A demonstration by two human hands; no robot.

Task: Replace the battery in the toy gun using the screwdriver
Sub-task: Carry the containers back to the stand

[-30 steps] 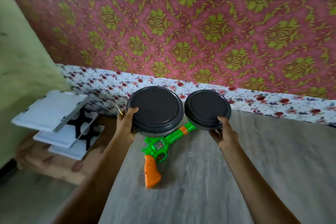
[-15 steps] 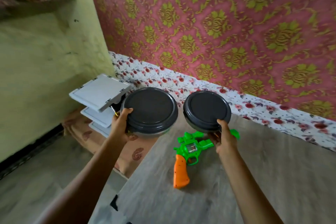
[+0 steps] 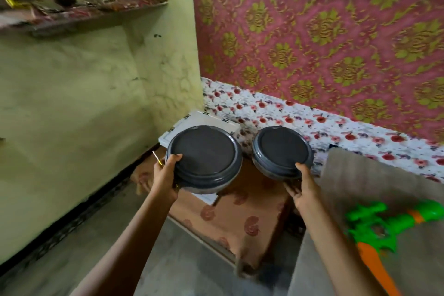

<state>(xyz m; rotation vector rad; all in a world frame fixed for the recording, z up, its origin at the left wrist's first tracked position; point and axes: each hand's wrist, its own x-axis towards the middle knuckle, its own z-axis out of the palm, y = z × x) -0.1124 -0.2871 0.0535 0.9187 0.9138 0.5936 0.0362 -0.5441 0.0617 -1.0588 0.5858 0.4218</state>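
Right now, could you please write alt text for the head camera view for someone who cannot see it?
A person holds two round dark grey lidded containers, the left hand gripping the larger container and the right hand the smaller container, over a cloth-covered stand beside the table. A green and orange toy gun lies on the table at lower right.

Soft, even daylight without glare; motion blur smears the shelf (image 3: 79,11) at upper left; wide-angle distortion bends the frame edges.
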